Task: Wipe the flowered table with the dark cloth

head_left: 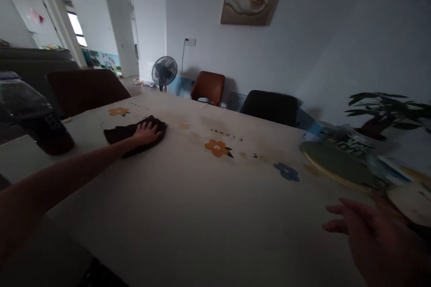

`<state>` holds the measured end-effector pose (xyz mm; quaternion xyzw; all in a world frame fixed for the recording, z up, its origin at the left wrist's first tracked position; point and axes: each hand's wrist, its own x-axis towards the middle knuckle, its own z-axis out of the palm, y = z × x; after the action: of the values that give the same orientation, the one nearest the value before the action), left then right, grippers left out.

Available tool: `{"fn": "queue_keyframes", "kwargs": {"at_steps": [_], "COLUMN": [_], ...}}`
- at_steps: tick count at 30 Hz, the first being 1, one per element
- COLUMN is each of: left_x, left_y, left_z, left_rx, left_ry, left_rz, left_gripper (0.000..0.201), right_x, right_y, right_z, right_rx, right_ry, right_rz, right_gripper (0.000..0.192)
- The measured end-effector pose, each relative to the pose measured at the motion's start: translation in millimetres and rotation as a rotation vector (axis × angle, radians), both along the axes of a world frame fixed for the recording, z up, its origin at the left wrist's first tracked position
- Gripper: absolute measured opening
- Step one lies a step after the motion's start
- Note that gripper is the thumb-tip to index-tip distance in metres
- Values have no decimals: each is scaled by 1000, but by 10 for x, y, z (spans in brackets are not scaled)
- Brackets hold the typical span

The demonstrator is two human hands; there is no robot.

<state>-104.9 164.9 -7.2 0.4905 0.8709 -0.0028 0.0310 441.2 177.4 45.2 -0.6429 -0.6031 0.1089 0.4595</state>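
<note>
- Dim and blurred frame; right side is the worst, things there smear together.
- right hand [373,237]: cut off by the bottom and right edges, only the back of the hand and a few fingers show. Fingers spread loose, holding nothing, hovering over the table [202,215].
- Just past those fingertips: a green plate [336,163], its near rim blurred. Beyond it a jar [353,143], label unreadable.
- Pale round object [409,202] right of the fingers, cut by the frame edge; can't tell what it is.
- left hand [147,133]: arm stretched far out across the table, palm down, fingers flat and slightly spread, pressing on a dark cloth [134,133].
- Cloth lies bunched under the palm and fingers, sticking out left of them and a little past the tips; its middle is hidden by the hand.
- Left forearm leaves the frame at the left edge.
- Dark-based container [33,116] with a clear top, well left of the left fingers, partly cut off, contents not readable.
- Potted plant [387,112] at far right, its pot hidden.
</note>
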Motion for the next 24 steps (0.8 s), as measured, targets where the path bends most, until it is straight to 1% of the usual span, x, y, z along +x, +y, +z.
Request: {"fn": "queue_keyframes", "kwargs": {"at_steps": [3, 6, 10, 13, 16, 19, 22, 24], "left_x": [539, 1091, 1835, 2439, 3070, 3677, 4222, 4553], "left_y": [69, 175, 322, 393, 425, 429, 428, 436], "left_z": [-50, -65, -26, 21, 58, 65, 20, -31], "left_rx": [-1, 3, 3, -6, 7, 40, 88, 136], "left_ry": [-1, -11, -33, -82, -132, -162, -182, -204], "left_rz": [-199, -372, -570, -730, -903, -1040, -1169, -1255], "left_gripper": [68, 68, 72, 75, 76, 75, 70, 65], "right_x": [-60, -79, -65, -39, -15, -3, 12, 25], "right_y": [-86, -110, -130, -155, -173, -173, -163, -156], "right_z": [94, 100, 73, 58, 46, 46, 59, 70], "right_rx": [-48, -33, -3, 33, 75, 91, 87, 103], "right_ry": [58, 105, 125, 93, 69, 73, 70, 46], "right_rz": [42, 60, 114, 131, 141, 144, 152, 132], "right_gripper": [44, 46, 46, 45, 42, 42, 44, 45]}}
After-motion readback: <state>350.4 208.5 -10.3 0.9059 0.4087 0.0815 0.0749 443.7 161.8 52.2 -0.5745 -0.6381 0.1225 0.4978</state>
